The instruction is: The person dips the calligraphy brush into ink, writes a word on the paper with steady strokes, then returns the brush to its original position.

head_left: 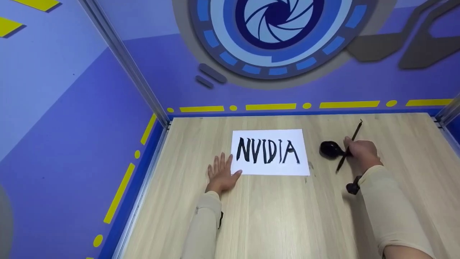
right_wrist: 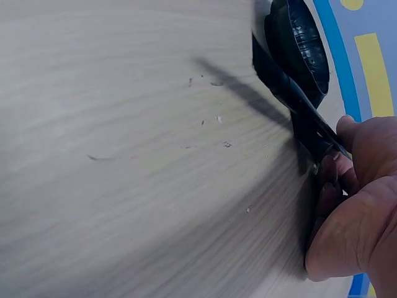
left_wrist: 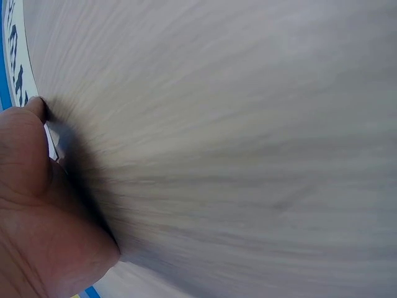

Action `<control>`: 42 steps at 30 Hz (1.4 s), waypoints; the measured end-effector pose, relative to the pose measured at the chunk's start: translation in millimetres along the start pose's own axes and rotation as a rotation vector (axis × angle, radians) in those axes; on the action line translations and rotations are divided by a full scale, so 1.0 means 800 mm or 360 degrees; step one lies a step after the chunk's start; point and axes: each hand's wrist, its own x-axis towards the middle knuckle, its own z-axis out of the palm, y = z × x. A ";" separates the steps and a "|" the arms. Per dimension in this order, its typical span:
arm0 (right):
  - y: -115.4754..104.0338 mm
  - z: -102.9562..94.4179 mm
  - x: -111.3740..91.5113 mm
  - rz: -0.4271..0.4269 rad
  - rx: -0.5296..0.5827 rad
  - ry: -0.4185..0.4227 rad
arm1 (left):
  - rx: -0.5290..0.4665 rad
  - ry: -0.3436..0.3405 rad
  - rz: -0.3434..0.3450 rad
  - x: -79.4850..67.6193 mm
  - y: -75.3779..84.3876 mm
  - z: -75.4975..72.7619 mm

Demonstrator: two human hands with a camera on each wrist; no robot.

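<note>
A white sheet of paper (head_left: 269, 170) lies on the table, with "NVIDIA" lettered across it in thick black strokes. My left hand (head_left: 221, 176) rests at the sheet's lower left corner, fingers spread and the thumb over its edge. To the right of the sheet, my right hand (head_left: 363, 153) pinches a slim black brush (head_left: 356, 132) that slants over the table, a small loop at its upper end. Beside that hand sits a black, spoon-shaped dish (head_left: 329, 149), its narrow handle crossing under the brush. In the right wrist view the dish (right_wrist: 301, 49) appears behind the brush (right_wrist: 279, 81).
The pale wooden table (head_left: 273, 216) carries small dark marks (right_wrist: 217, 84) near the paper. A printed back wall (head_left: 151, 64) and a left side wall (head_left: 72, 126) border it. A black wrist device (head_left: 353, 187) hangs at the right sleeve.
</note>
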 end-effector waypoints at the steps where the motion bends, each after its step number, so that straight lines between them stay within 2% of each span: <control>1: -0.001 0.000 0.000 -0.0004 0.0000 0.0002 | -0.0009 0.0000 -0.0001 -0.001 0.001 -0.001; 9: -0.004 0.000 -0.004 -0.0018 -0.0026 0.0013 | -0.0071 -0.0011 0.0012 -0.013 0.011 -0.012; 19: -0.004 0.007 -0.003 -0.0033 -0.0071 0.0061 | -0.0049 0.0005 0.0005 -0.003 0.002 0.000; 25: -0.004 0.009 -0.006 -0.0067 -0.0084 0.0107 | -0.0092 0.0011 0.0020 -0.011 0.008 -0.007; 32: -0.001 0.008 -0.004 -0.0057 -0.0063 0.0079 | -0.0120 0.0018 0.0027 -0.022 0.015 -0.016; 37: 0.000 0.007 -0.001 -0.0058 -0.0032 0.0045 | -0.0099 0.0034 0.0019 -0.013 0.007 -0.007; 42: 0.004 0.007 0.000 -0.0076 -0.0013 0.0048 | -0.0104 0.0015 0.0018 -0.011 0.007 -0.006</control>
